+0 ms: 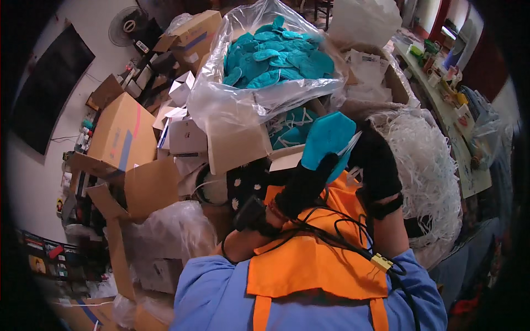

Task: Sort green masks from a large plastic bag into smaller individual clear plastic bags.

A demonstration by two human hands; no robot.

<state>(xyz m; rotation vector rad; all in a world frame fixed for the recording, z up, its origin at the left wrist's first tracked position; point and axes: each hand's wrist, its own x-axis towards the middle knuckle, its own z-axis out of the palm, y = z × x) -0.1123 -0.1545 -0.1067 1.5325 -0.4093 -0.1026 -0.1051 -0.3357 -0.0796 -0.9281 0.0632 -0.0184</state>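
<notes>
A teal face mask (333,134) is in front of me, with white edges or straps at its right side; whether it is one mask or several stacked I cannot tell. My left hand (310,183), in a black glove, is closed on its lower part. Beside its right edge is my right hand (377,161), also black-gloved, its fingers closed around something hidden by the glove. Just beyond, teal masks with white straps (291,128) lie in an open cardboard box. A large heap of loose teal mask pieces (276,55) fills a clear plastic liner farther away.
To my right lies a big pile of thin white elastic straps (422,171), next to a long cluttered bench (464,149). Cardboard boxes (122,132) stand on the left, with crumpled clear plastic (171,231) below them. Black cables (342,240) cross my orange apron (317,270).
</notes>
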